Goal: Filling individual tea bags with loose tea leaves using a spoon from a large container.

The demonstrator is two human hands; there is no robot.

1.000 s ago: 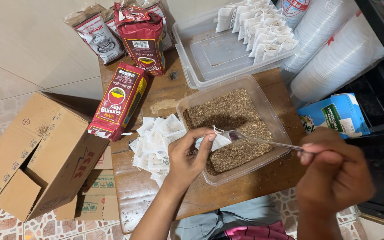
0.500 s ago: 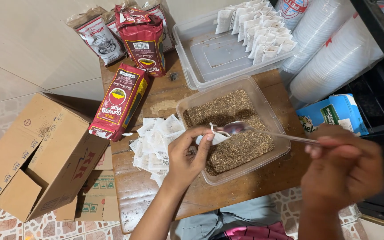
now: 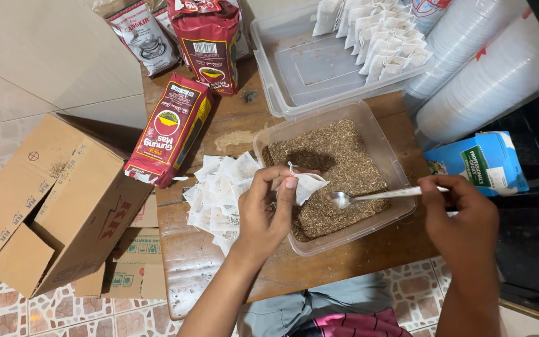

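Observation:
My left hand (image 3: 269,209) pinches a small white filter bag (image 3: 307,185) over the near left corner of a clear plastic tub (image 3: 388,140) filled with loose brown tea leaves (image 3: 338,159). My right hand (image 3: 460,215) holds a metal spoon (image 3: 369,196) by its handle; the bowl of the spoon points left, just right of the bag, above the tea. A heap of empty white filter bags (image 3: 219,190) lies on the wooden table (image 3: 201,262) left of the tub.
A second clear tub (image 3: 307,68) behind holds filled white bags (image 3: 382,37). Red tea packets (image 3: 169,128) and grey packets (image 3: 141,34) lie at the table's far left. Stacked white lids (image 3: 488,68), a blue carton (image 3: 485,162) at right. Cardboard boxes (image 3: 45,200) stand on the tiled floor.
The spoon has drawn back from the bag's mouth and dropped lower over the tea, its bowl showing bare. My left hand has stayed in place with the bag.

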